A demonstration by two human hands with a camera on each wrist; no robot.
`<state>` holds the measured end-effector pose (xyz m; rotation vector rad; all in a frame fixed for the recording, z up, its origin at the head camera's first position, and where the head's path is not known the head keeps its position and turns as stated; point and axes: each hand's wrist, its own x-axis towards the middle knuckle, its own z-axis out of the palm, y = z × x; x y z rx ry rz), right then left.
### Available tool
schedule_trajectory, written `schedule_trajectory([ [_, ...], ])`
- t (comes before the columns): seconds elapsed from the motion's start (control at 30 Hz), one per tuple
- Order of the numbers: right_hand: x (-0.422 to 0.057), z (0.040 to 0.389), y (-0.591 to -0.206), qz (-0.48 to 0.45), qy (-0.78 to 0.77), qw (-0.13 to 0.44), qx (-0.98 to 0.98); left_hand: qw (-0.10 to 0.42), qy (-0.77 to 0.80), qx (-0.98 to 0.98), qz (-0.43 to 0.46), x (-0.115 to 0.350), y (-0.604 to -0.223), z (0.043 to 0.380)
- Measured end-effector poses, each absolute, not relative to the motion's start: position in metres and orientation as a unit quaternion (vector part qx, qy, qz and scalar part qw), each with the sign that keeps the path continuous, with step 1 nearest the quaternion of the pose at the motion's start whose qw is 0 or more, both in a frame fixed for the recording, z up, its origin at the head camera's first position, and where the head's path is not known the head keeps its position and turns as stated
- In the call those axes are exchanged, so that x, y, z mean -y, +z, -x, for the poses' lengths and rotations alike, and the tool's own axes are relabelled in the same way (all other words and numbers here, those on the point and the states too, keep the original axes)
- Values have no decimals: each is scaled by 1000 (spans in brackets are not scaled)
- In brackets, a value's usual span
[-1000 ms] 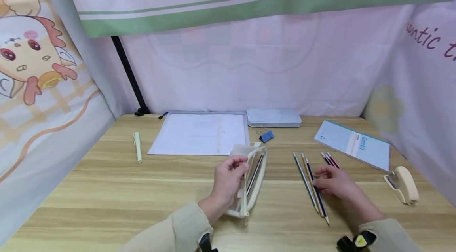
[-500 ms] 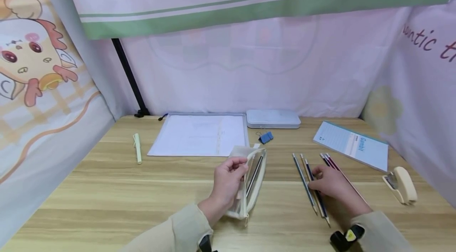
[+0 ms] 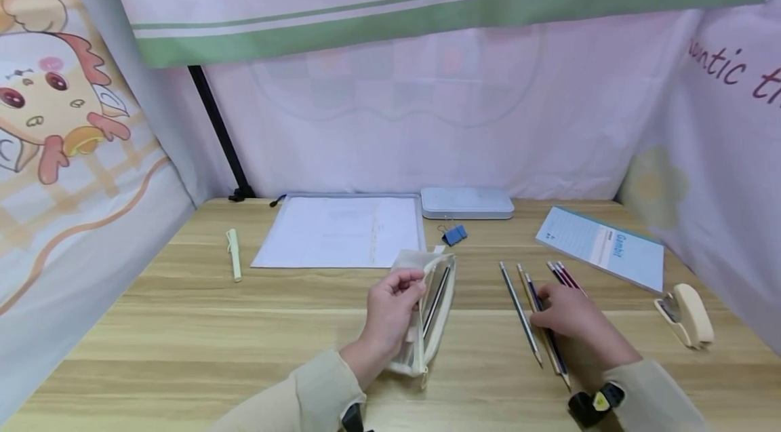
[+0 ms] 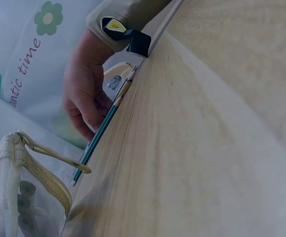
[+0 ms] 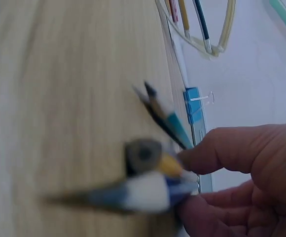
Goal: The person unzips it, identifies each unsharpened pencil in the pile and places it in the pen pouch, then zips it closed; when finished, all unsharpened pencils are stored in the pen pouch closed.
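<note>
My left hand pinches the rim of a cream mesh pencil case, which stands unzipped with a few slim pens or pencils inside. To its right, my right hand pinches a gold pencil and a navy pencil together near their middles. Both lie low over the table, tips toward me. In the right wrist view, the navy pencil's blurred tip points away from thumb and fingers. A teal pencil lies alongside on the left. Several dark and red pencils are partly hidden behind the right hand.
Behind the case are a white paper sheet, a blue binder clip and a pale blue flat case. A blue notebook and a cream stapler stand right. A pale green pen lies left.
The right hand has come left onto the gold and navy pencils, which have shifted slightly right, widening the gap to the teal pencil. The left hand has stayed on the case.
</note>
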<state>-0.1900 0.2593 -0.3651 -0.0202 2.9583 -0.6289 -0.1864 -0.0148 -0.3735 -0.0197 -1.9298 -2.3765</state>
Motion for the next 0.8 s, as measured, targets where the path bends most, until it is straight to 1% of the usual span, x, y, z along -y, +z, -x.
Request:
schedule_trajectory([
  [0.13, -259, 189, -362, 6, -210, 72, -975, 39, -775, 631, 6, 15, -373, 186],
  [0.33, -255, 192, -358, -8, -161, 86, -983, 40, -774, 632, 3, 14, -374, 186],
  [0.43, -260, 194, -360, -8, -170, 79, -982, 41, -775, 630, 2, 14, -375, 187],
  [0.63, -281, 192, -366, -15, -239, 70, -968, 36, -776, 630, 1, 13, -376, 187],
  [0.8, -291, 191, -368, -10, -262, 34, -964, 37, -774, 632, 0, 14, -376, 188],
])
